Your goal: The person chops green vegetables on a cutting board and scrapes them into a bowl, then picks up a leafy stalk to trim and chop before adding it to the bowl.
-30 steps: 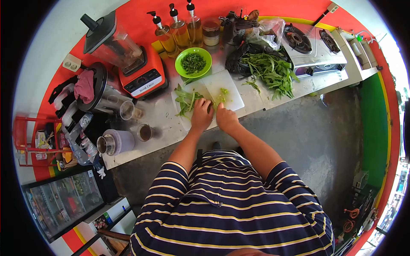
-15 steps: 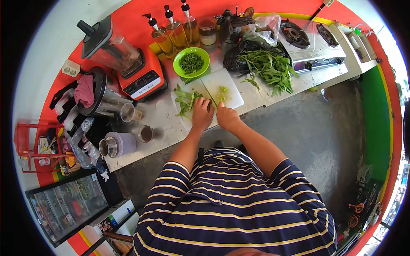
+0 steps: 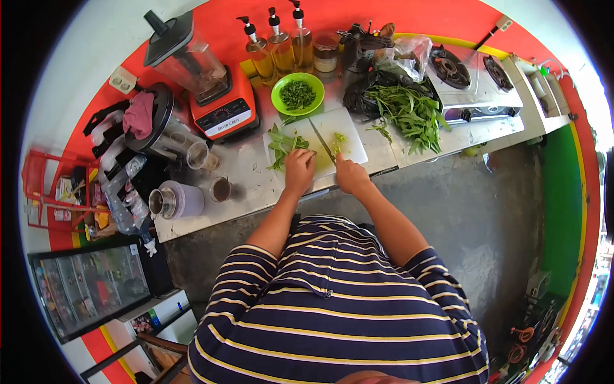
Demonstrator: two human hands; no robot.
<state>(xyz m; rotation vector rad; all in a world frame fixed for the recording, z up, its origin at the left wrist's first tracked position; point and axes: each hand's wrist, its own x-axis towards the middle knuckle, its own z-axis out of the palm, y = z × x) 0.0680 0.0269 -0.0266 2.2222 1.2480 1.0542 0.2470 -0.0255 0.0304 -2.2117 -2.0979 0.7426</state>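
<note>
My left hand (image 3: 299, 170) is closed over the stem ends of some long leafy greens (image 3: 283, 146), on the left part of a white cutting board (image 3: 350, 128). The fingertips are curled, and part of the grip is hidden. My right hand (image 3: 352, 175) grips the handle of a knife (image 3: 322, 139). The blade points away from me across the board, a small gap to the right of my left fingers. Small pale-green cut pieces (image 3: 339, 139) lie to the right of the blade. Behind the board stands a lime-green bowl (image 3: 275, 102) of finely chopped greens (image 3: 298, 95).
A pile of leafy greens (image 3: 409, 115) spills from a black bag beside a gas stove (image 3: 476, 77). At the left stand a red blender (image 3: 224, 115), a glass of dark liquid (image 3: 221, 189) and a lidded container (image 3: 182, 200). Pump bottles (image 3: 281, 48) line the back wall.
The knife has moved right, away from my left fingers, and my hands are farther apart. My left hand has shifted slightly left. The whole view has tilted a little.
</note>
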